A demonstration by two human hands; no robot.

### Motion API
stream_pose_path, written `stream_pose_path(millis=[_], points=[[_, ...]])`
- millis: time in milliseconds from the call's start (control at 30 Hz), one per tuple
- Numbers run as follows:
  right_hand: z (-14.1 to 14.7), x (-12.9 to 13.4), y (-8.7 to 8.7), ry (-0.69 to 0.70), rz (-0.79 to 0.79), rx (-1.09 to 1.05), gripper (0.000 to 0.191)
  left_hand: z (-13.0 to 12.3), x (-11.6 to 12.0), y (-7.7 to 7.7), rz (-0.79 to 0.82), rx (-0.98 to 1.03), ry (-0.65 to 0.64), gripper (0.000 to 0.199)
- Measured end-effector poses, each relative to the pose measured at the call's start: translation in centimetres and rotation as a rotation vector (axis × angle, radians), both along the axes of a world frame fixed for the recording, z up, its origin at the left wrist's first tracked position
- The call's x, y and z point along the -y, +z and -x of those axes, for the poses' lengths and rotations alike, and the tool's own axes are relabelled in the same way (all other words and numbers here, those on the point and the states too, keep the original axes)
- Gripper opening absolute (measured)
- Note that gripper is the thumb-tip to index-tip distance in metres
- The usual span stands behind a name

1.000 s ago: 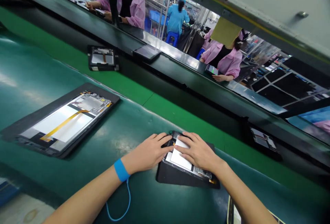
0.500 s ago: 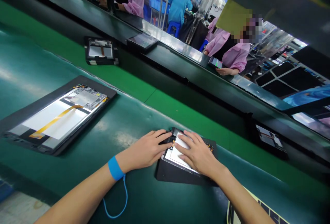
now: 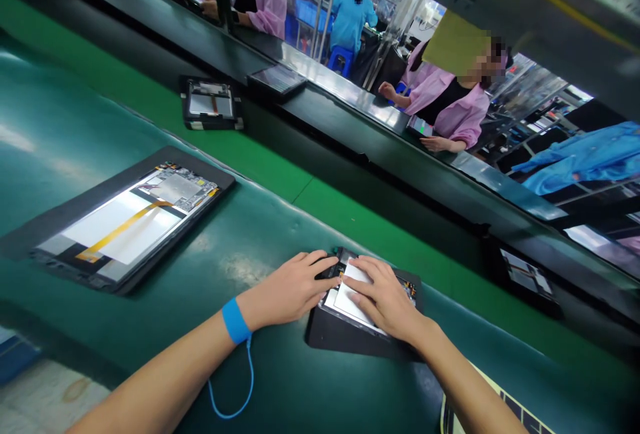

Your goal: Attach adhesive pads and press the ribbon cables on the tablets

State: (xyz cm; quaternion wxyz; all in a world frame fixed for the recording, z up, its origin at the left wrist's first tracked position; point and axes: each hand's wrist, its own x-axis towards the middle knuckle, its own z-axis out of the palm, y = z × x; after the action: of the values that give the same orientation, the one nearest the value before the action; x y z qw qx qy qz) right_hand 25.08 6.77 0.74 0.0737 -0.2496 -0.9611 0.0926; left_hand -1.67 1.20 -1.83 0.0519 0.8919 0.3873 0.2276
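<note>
An opened tablet (image 3: pixel 333 298) with white panels inside lies tilted on a black mat (image 3: pixel 345 341). My left hand (image 3: pixel 295 287) reaches its left edge, fingers stretched and apart, fingertips touching near a small orange connector. Across the tablet's white panel (image 3: pixel 353 301) rests my right hand (image 3: pixel 385 294), its fingers spread and covering much of the inside. A blue wrist strap (image 3: pixel 235 321) with a thin cord circles my left wrist. To the left, a second opened tablet (image 3: pixel 135 221) sits on another black mat (image 3: pixel 30 237), showing a circuit board and a long orange ribbon cable.
Beyond the green workbench (image 3: pixel 260 221) runs a bright green conveyor strip (image 3: pixel 320 201). It bears one device in a black holder (image 3: pixel 213 104); another device (image 3: pixel 525 271) lies to the right. Across the line, people in pink jackets (image 3: pixel 450 101) handle devices. A yellow-edged item (image 3: pixel 465 414) lies bottom right.
The view has shifted slightly, and the device in its black holder appears further right. Both my hands stay on the tablet. A co-worker's raised hand now shows across the line.
</note>
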Motion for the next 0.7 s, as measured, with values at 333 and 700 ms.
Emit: stream_pose_path(millis=[333,700], points=[[0.5,0.0,-0.6,-0.087,0.077,-0.112,0.034,-0.2,0.0,-0.3,0.005,0.002,0.018,0.035],[3.5,-2.2,-1.8,-0.346,0.338,-0.201,0.045,-0.6,0.0,-0.4,0.006,0.024,0.022,0.03]])
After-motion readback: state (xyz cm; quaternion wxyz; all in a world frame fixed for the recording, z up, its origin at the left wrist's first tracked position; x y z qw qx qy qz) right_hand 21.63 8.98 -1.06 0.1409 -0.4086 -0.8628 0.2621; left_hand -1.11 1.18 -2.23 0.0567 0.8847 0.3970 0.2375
